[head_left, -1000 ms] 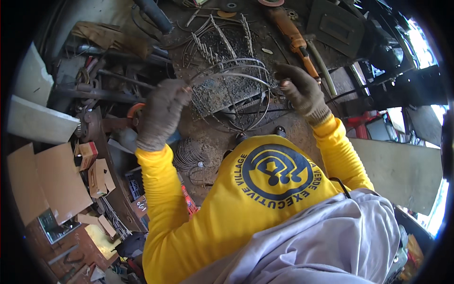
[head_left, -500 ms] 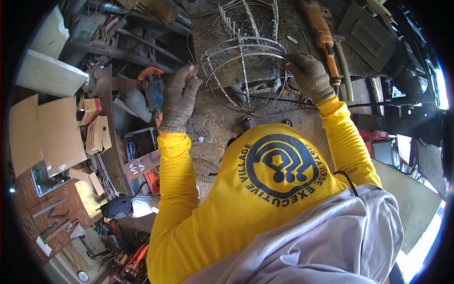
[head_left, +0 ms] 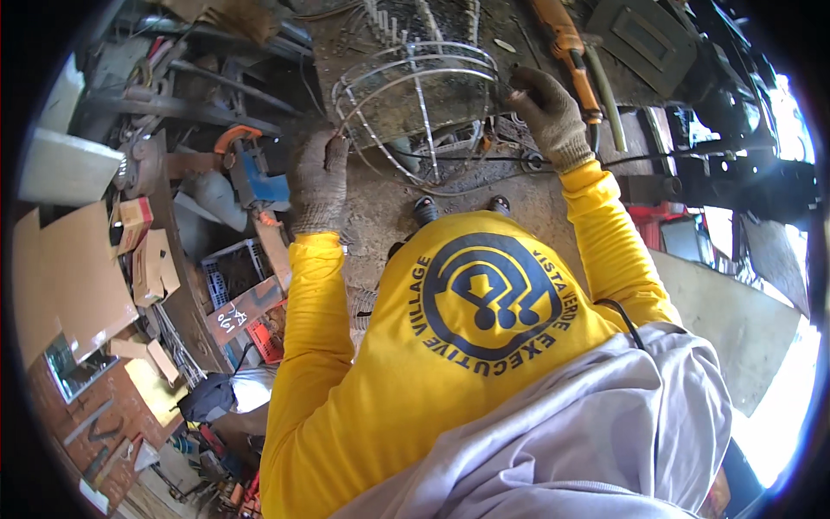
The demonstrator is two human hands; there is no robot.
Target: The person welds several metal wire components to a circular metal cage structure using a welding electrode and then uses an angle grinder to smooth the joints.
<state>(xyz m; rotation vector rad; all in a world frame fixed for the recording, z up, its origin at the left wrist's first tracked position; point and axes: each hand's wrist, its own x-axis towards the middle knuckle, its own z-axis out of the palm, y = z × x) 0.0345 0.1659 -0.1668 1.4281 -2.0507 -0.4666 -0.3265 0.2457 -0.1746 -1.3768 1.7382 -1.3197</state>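
Observation:
A round cage of bent metal rods [head_left: 417, 82], with curved hoops and ribs, sits at the near edge of a dark worktable [head_left: 467, 112]. My left hand [head_left: 318, 180], in a grey-brown knit glove, is closed at the cage's left side, with a rod end at the thumb. My right hand [head_left: 553, 119], gloved alike, is just off the cage's right rim. Its fingers are curled, with a gap between thumb and forefinger, and no held thing shows there. Upright metal pegs [head_left: 385, 22] stand on the table behind the cage.
An orange power tool [head_left: 566, 52] lies on the table at right, beside a rod-like handle [head_left: 605, 95]. A blue tool with an orange handle [head_left: 259, 173] stands on a bench at left. Cardboard [head_left: 78, 277] and boxes fill the left. A black cable [head_left: 640, 158] crosses at right.
The view has shifted, so the scene sits further left and higher. My left hand has come closer to the cage's left side. My right hand has drawn slightly away from its right rim.

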